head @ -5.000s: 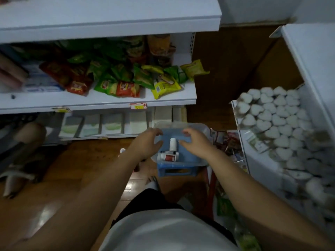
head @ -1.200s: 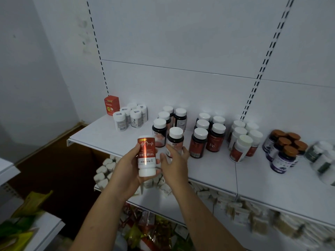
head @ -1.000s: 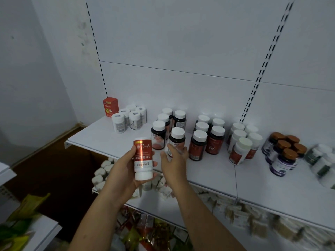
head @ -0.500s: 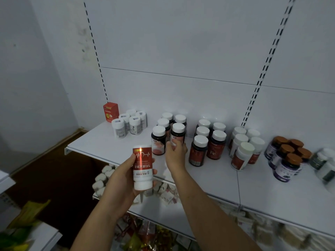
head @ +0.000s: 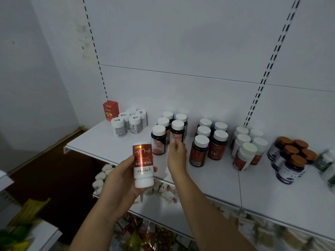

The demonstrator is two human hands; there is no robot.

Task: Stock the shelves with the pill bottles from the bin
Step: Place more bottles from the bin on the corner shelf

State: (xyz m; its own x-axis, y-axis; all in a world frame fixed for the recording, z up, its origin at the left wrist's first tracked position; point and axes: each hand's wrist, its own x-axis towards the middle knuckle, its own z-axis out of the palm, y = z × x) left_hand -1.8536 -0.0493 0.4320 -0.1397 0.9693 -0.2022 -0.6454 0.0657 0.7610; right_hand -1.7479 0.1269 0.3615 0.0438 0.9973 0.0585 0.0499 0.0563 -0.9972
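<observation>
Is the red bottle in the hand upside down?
Yes, upside down: the red bottle in the left hand has its white cap at the bottom and flipped lettering.

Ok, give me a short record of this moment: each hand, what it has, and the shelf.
left hand: holds a red-and-white bottle, white cap pointing down
right hand: fingertips at a dark white-capped bottle standing on the shelf; grip unclear
shelf: stocked in upright clusters, with a red box at the far left
</observation>
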